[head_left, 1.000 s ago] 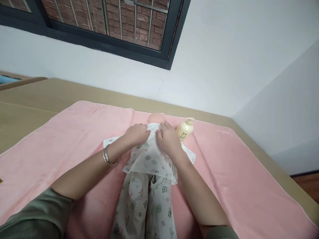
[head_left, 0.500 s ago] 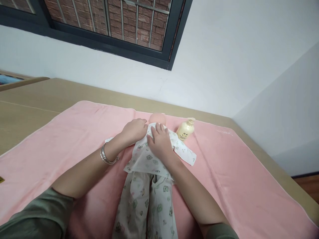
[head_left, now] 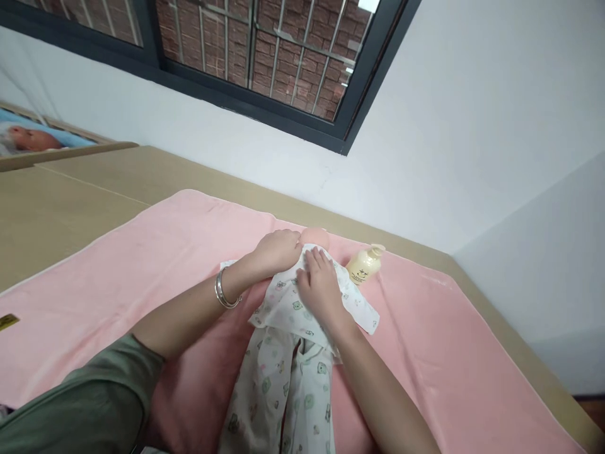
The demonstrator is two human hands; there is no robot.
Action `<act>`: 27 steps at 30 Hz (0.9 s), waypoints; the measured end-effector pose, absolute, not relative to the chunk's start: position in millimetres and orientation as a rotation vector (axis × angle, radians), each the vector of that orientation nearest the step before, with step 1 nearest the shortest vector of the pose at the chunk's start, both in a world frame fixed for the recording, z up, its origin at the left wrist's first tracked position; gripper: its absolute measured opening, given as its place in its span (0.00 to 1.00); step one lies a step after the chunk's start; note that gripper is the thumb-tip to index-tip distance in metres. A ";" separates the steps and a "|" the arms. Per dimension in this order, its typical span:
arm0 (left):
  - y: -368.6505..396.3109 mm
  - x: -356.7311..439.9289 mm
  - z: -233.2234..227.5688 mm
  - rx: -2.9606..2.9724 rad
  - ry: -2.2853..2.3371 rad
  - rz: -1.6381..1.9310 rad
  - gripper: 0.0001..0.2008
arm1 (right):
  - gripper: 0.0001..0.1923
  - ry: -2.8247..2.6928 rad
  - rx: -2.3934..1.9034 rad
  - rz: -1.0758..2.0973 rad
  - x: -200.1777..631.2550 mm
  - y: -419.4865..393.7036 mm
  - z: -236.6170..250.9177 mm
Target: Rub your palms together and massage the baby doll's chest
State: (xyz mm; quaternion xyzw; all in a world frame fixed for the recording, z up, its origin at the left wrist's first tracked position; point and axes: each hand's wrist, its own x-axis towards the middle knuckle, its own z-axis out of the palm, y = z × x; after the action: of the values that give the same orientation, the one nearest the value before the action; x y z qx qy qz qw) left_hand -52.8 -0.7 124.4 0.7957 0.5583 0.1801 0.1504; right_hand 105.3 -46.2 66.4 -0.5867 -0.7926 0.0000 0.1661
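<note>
Dressing step: doll [head_left: 312, 237] lies face-up on pink towel [head_left: 142, 265] on the worktop. Left hand [head_left: 278, 250] fingers curled, pinching the printed top [head_left: 288, 302] at the collar; right hand [head_left: 319, 284] flat and open, pressing the chest. Next probably needs closing the front. Lotion bottle [head_left: 363, 265] just beside.

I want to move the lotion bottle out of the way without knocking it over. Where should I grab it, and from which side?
Probably best to grip the bottle around its cream body, below the pump head, coming from its right. It leans tilted on the pink towel, that side is open, and the right hand and the doll's clothes crowd its left.
</note>
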 end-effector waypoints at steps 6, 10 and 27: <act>-4.5 -58.8 130.8 2.233 1.593 0.603 0.24 | 0.43 -2.681 -1.243 -0.118 118.3 -118.4 55.2; -10.6 -55.7 132.2 2.239 1.561 0.605 0.25 | 0.34 -2.590 -1.285 -0.308 126.7 -130.6 25.6; -47.7 -56.7 153.8 2.153 1.248 0.766 0.26 | 0.29 -2.647 -1.386 -0.034 127.4 -183.2 24.0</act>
State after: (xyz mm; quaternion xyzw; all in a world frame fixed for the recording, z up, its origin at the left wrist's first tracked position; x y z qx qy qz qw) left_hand -56.7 -47.7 153.8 0.7972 0.4620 0.2835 0.2660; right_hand 127.4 -183.2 24.0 -0.4625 -0.8833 -0.0112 0.0766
